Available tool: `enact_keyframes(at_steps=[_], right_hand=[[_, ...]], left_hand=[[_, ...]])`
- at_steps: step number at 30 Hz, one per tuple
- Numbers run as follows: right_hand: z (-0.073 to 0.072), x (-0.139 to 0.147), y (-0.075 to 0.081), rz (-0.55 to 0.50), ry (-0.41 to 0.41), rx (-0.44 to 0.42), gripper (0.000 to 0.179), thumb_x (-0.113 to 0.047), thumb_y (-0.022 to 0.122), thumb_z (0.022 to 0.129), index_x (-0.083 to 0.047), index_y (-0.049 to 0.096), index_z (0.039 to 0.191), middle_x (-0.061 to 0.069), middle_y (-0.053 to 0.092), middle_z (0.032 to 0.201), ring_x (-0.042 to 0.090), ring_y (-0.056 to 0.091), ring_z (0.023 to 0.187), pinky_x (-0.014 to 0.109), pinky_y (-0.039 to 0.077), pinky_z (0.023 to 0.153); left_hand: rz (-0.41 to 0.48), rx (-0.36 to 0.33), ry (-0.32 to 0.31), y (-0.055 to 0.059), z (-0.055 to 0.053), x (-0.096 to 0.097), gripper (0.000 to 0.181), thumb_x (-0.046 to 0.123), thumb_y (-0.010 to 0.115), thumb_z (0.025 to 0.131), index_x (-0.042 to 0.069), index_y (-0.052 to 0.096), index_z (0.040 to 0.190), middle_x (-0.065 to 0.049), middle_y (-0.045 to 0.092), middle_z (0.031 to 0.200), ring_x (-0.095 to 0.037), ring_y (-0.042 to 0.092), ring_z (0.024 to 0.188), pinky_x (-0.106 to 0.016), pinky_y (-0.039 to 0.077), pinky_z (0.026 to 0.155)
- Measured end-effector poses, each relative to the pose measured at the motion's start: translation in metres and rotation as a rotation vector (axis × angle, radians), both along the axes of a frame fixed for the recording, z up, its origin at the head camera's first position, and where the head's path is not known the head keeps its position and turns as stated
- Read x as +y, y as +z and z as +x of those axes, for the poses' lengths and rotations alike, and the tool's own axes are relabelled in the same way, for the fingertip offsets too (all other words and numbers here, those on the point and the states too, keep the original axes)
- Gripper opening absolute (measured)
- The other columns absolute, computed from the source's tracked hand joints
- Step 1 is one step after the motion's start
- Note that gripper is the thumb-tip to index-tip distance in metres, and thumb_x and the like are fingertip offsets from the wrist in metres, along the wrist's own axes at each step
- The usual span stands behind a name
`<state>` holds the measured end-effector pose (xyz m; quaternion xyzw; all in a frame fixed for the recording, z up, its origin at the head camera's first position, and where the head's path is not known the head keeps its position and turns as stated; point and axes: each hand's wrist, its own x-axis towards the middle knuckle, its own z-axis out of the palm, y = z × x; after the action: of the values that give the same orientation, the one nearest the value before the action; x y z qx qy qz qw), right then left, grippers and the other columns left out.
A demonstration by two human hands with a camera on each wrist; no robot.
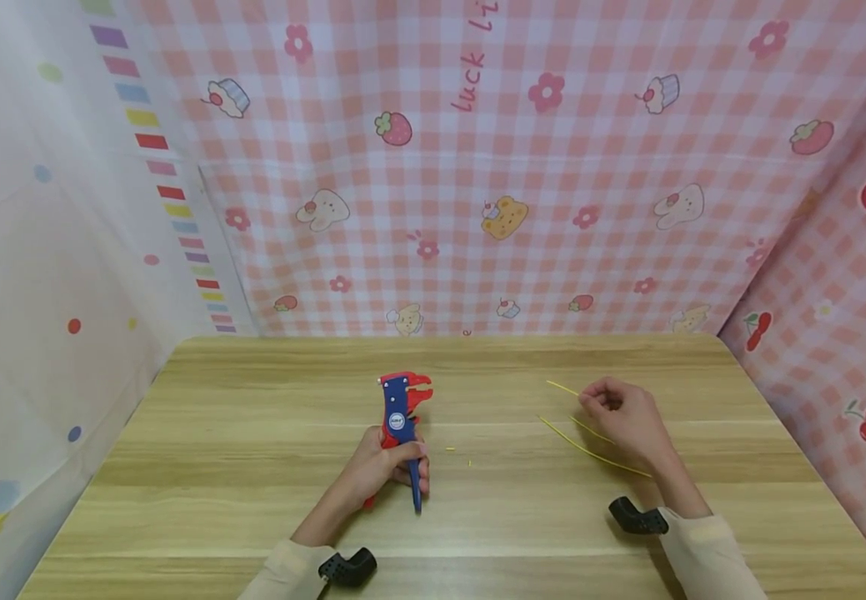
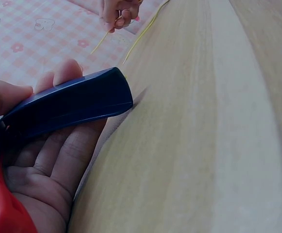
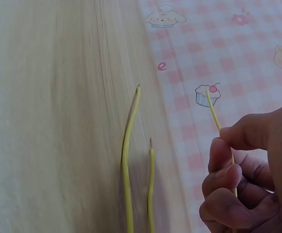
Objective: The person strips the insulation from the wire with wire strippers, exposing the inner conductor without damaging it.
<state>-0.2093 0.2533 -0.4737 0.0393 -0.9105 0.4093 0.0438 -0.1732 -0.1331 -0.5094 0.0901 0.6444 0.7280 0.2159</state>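
Observation:
My left hand (image 1: 387,467) grips a wire stripper (image 1: 397,408) with blue and red handles, its head pointing away from me over the left-middle of the table. In the left wrist view the fingers curl round the blue handle (image 2: 77,97). On the right, my right hand (image 1: 623,417) pinches a thin yellow wire (image 1: 562,387) between thumb and forefinger, its free end pointing left. Two more yellow wires lie below that hand: a longer one (image 3: 126,165) and another (image 3: 151,189), whose end shows bare metal strands.
Small yellow scraps (image 1: 451,449) lie on the wooden table (image 1: 508,525) between the hands. A pink checked cloth (image 1: 463,250) hangs behind the table, with more cloth at both sides. A black wrist camera (image 1: 348,568) sits by the left sleeve, another (image 1: 638,517) by the right.

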Motion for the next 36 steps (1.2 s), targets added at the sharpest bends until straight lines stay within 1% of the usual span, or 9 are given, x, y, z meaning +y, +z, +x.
enact_keyframes(at_steps=[8,15,21,27,32,36], right_hand=[[0.004,-0.006,0.002,-0.002,0.032,0.005,0.014,-0.019,0.066,0.099,-0.006,0.071,0.1,0.01,0.072,0.082,0.011,0.058,0.069,0.022,0.047,0.058],[0.008,-0.014,0.003,0.018,0.051,0.004,0.011,-0.02,0.068,0.098,-0.009,0.071,0.098,0.004,0.067,0.077,0.012,0.058,0.067,0.023,0.047,0.059],[0.009,-0.021,0.004,0.013,0.091,0.017,0.01,-0.02,0.068,0.098,-0.009,0.07,0.096,0.002,0.061,0.071,0.009,0.052,0.059,0.023,0.043,0.054],[0.013,-0.029,0.007,-0.019,0.13,0.011,0.009,-0.017,0.068,0.097,-0.008,0.07,0.097,0.002,0.06,0.068,0.006,0.048,0.055,0.021,0.039,0.048],[0.015,-0.035,0.01,-0.018,0.148,0.036,0.006,-0.015,0.069,0.096,-0.009,0.07,0.096,0.001,0.059,0.067,0.005,0.046,0.054,0.021,0.036,0.047],[0.014,-0.039,0.01,-0.02,0.158,0.052,0.004,-0.014,0.071,0.095,-0.01,0.07,0.095,0.0,0.058,0.068,0.004,0.046,0.055,0.02,0.036,0.048]], left_hand=[[0.004,0.003,0.005,0.001,0.0,0.001,0.027,0.009,0.058,0.1,-0.013,0.05,0.113,-0.004,0.072,0.075,-0.019,0.075,0.066,-0.038,0.065,0.068],[0.014,0.001,0.004,0.001,0.001,0.003,0.027,0.009,0.058,0.1,-0.012,0.05,0.113,-0.003,0.072,0.075,-0.019,0.075,0.066,-0.038,0.065,0.069],[0.02,0.009,0.008,0.002,0.001,0.004,0.028,0.007,0.057,0.1,-0.015,0.049,0.114,-0.003,0.072,0.074,-0.018,0.075,0.065,-0.037,0.065,0.067],[0.025,-0.002,0.01,0.002,0.003,0.005,0.023,0.008,0.059,0.099,-0.011,0.051,0.11,-0.003,0.072,0.073,-0.019,0.075,0.064,-0.038,0.065,0.067],[0.032,-0.015,-0.002,0.004,0.004,0.007,0.024,0.008,0.058,0.1,-0.011,0.052,0.112,-0.002,0.073,0.074,-0.018,0.075,0.065,-0.037,0.065,0.068],[0.039,-0.019,-0.018,0.004,0.004,0.009,0.025,0.009,0.058,0.1,-0.012,0.052,0.112,-0.002,0.073,0.075,-0.018,0.075,0.066,-0.036,0.065,0.069]])
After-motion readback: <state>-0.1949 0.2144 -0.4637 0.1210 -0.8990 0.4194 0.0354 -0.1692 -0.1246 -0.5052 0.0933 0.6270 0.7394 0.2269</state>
